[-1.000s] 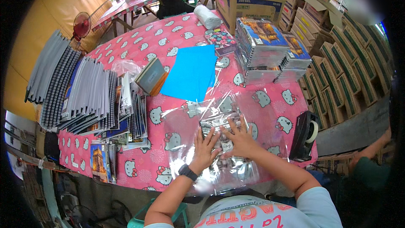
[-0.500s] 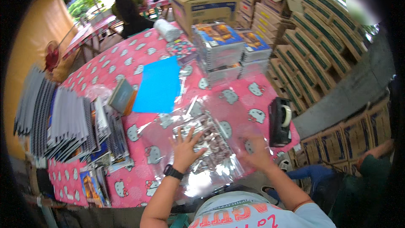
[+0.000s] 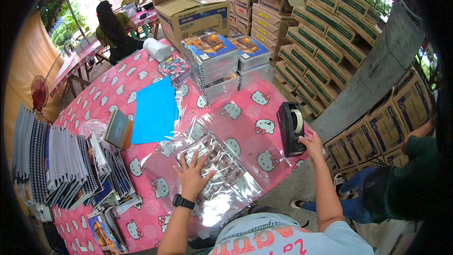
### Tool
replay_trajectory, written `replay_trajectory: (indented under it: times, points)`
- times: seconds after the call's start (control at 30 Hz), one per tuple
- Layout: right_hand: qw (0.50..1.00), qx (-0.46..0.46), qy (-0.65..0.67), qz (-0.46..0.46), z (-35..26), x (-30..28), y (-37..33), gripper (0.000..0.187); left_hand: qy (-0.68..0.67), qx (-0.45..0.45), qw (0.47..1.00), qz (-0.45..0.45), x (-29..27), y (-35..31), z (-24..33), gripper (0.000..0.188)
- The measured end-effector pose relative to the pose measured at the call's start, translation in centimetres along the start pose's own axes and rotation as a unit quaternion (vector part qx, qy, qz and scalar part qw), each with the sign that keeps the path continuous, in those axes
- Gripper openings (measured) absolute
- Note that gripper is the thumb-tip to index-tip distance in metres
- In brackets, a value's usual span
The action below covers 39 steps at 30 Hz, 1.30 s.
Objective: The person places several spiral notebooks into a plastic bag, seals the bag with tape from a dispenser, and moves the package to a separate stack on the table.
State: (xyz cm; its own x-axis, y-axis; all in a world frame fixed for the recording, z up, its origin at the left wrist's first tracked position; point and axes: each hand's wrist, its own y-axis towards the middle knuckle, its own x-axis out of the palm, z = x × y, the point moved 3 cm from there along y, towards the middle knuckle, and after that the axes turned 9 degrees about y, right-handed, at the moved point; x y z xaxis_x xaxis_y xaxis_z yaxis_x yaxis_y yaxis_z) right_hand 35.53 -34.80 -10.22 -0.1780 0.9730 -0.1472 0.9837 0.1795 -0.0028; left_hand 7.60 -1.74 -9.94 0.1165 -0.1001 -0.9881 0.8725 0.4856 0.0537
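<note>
Press evenly with your left hand [image 3: 192,178], spread wide and flat on the film [image 3: 214,213] over the notebook [image 3: 224,164], near centre, so neither slips. Your right hand [image 3: 311,144] is at the dispenser [image 3: 285,134], right; its grip I cannot tell.

One black tape dispenser [image 3: 288,138] at right of centre, carrying one tape roll [image 3: 297,119]; one grey-patterned notebook [image 3: 224,159] at lower centre. Upper centre: two neighbouring stacks, a left stack [image 3: 211,62] and a right stack [image 3: 252,57], of blue-covered notebooks. One white roll [image 3: 157,50], upper left of centre. One fan [image 3: 39,92], left edge. One wristwatch [image 3: 183,201], bottom. Far-left grey notebooks [image 3: 66,158] overlap too closely to count.
</note>
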Motion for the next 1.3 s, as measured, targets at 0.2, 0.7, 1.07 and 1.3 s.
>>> replay_trajectory:
  times: [0.2, 0.7, 1.07, 1.3]
  points:
    - [0.996, -0.064, 0.034, 0.051, -2.4, -0.3, -5.5, 0.035, -0.006, -0.021, 1.000, -0.013, 0.0, -0.6, -0.8, 0.065]
    - [0.864, 0.014, -0.020, -0.503, -5.5, 27.3, -8.9, 0.038, -0.082, -0.042, 0.995, -0.023, 0.2, 0.5, 0.0, 0.068]
    - [0.806, -0.052, -0.379, -0.451, -3.1, 20.1, -5.6, 0.059, -0.276, -0.151, 0.906, 0.284, 0.9, -4.0, -1.8, 0.070]
    - [0.905, 0.005, -0.232, -0.357, -2.3, 20.0, -13.6, 0.069, -0.603, -0.277, 0.744, 0.081, 5.7, -10.2, 2.3, 0.057]
